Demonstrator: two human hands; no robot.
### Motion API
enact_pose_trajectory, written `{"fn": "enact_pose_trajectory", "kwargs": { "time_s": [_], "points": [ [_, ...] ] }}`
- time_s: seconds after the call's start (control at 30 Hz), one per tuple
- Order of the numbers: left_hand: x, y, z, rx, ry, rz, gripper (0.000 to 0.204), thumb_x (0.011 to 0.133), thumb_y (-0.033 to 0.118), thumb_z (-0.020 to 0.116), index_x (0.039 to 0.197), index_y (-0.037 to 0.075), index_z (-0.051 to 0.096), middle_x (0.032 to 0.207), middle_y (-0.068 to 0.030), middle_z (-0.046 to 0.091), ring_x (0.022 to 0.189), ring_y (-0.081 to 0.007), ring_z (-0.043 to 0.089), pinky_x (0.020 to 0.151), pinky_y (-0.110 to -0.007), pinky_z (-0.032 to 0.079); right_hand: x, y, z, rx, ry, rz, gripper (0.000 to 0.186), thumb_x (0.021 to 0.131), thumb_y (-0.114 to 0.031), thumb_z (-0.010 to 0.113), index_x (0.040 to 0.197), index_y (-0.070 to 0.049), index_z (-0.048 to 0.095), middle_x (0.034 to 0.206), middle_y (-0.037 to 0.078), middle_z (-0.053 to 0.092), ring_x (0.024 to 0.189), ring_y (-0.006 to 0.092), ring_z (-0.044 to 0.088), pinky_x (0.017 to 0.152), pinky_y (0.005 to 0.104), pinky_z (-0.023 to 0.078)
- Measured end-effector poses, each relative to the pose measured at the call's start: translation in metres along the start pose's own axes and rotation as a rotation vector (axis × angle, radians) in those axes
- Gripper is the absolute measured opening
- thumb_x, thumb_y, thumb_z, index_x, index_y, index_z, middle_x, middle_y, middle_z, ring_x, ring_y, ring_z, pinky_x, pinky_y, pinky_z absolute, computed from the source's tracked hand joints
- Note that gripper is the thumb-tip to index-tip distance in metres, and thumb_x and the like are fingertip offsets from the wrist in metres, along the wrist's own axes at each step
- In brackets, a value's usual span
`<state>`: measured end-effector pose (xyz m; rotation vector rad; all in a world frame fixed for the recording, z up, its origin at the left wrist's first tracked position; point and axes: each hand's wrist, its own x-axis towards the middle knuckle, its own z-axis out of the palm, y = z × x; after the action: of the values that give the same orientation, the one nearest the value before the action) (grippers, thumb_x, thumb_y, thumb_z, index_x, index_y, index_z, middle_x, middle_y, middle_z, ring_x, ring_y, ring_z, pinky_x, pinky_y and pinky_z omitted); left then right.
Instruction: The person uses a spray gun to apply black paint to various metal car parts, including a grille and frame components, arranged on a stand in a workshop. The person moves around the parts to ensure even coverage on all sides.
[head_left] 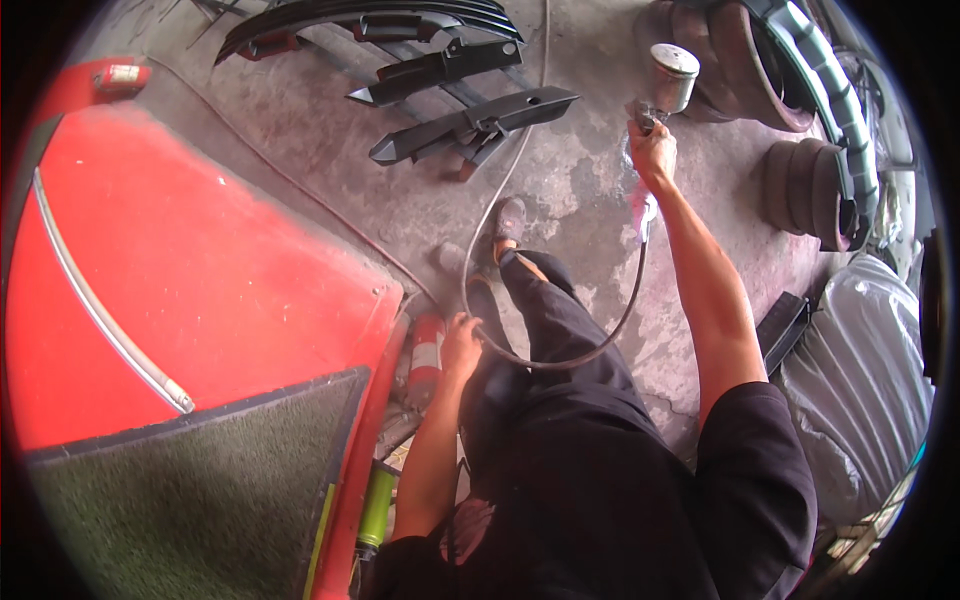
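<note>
My right hand (654,155) is raised ahead on the right, wrapped round a spray gun (648,118) with a metal cup (674,80) on top. A thin dark hose (600,346) leaves the bottom of its grip and droops in a loop across my legs. Clear plastic or tape seems wrapped around the hose end under that hand. Low on the left, my left hand (462,343) is closed around the hose, whose far part runs up the floor past the black parts. Its fingertips are partly hidden.
Black trim pieces (470,125) rest on a stand ahead. To my left is a red panel (220,270) with a curved strip (100,285) and a dark rough mat (200,480). Stacked tyres (800,190) and a plastic-covered object (855,370) stand right. A red canister (425,355) sits near my left hand.
</note>
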<state>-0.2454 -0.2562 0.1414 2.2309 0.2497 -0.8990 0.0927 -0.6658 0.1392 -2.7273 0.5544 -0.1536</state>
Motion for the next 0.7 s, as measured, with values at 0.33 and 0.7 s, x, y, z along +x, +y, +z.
{"fn": "enact_pose_trajectory", "kwargs": {
  "time_s": [0.33, 0.7],
  "points": [
    [-0.04, -0.033, 0.002, 0.043, 0.056, -0.063, 0.041, 0.083, -0.005, 0.059, 0.12, 0.009, 0.07, 0.145, -0.0159, 0.059, 0.129, -0.037, 0.059, 0.103, -0.046, 0.051, -0.112, -0.182, 0.043, 0.416, -0.631, -0.021, 0.034, 0.096, -0.034, 0.069, 0.116, -0.008, 0.075, 0.092, 0.025, 0.074, 0.092, 0.0383, 0.076, 0.081, 0.0481, 0.057],
    [-0.053, -0.034, 0.016, 0.018, 0.064, -0.082, 0.039, 0.083, -0.004, 0.065, 0.12, 0.009, 0.071, 0.143, -0.0149, 0.06, 0.127, -0.0367, 0.06, 0.102, -0.045, 0.052, -0.187, -0.254, 0.086, 0.611, -0.804, -0.368, 0.04, 0.093, -0.035, 0.069, 0.118, -0.004, 0.072, 0.093, 0.028, 0.073, 0.09, 0.0449, 0.072, 0.081, 0.0536, 0.057]
  ]
}}
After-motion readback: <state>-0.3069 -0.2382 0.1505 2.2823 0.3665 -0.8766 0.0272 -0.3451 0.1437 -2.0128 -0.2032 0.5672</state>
